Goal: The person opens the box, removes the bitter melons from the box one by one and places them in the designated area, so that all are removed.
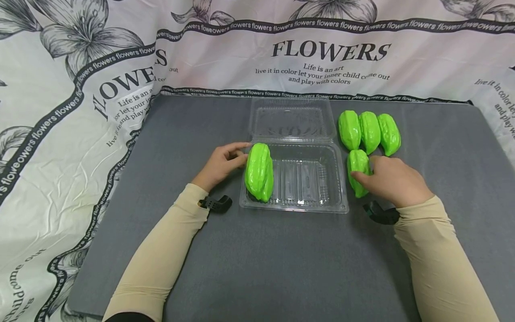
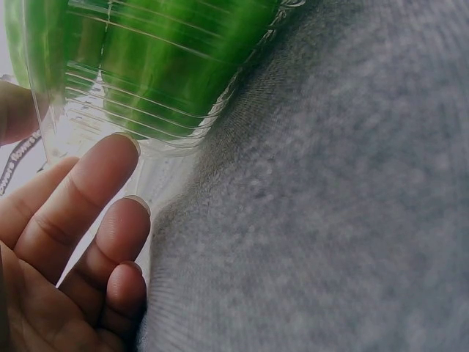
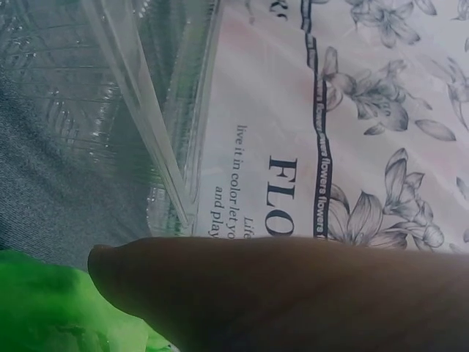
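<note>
A clear plastic clamshell container (image 1: pixel 295 209) lies with its lid back. Green star fruit (image 1: pixel 259 172) fills its left end; whether one piece or two overlap there I cannot tell. My left hand (image 1: pixel 220 164) touches the container's left side, index finger and thumb at the rim beside that fruit. In the left wrist view, the other fingers (image 2: pixel 123 220) are loosely bent outside the clear wall. To the container's right, my right hand (image 1: pixel 396 179) grips a star fruit (image 1: pixel 357 172), thumb across its near left side; its other fingers are mostly hidden.
Three more star fruits stand side by side behind my right hand, the middle one (image 1: pixel 369 130) touching its neighbours. The open lid (image 1: pixel 291 118) lies toward the back edge of the grey table (image 1: pixel 257 268). A white flower-printed cloth (image 1: pixel 221 62) hangs behind and to the left.
</note>
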The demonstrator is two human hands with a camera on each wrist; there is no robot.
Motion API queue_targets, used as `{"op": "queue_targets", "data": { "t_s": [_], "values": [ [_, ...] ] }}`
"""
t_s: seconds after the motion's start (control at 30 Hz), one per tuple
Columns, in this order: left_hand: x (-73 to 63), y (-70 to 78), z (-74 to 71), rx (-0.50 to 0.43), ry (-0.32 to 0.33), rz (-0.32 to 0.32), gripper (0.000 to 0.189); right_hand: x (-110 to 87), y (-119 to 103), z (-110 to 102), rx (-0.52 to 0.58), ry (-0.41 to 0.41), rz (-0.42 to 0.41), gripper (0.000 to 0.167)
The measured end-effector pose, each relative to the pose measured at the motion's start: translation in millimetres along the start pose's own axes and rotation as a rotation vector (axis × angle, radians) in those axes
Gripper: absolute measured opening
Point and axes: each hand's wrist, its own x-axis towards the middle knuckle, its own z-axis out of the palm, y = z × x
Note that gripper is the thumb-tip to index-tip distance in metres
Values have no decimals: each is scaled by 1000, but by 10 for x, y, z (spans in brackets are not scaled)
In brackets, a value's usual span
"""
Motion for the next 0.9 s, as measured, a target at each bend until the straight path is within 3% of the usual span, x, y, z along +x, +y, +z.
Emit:
{"op": "queue_targets", "data": {
  "t_s": [0.4,0.9],
  "values": [
    [-11,-4,-17,8,-6,-9,44,-14,-20,-60,-30,49,-5,57],
    [0,-29,-28,6,0,-4,42,-146,-181,-74,-7,173,-3,51]
  ]
}}
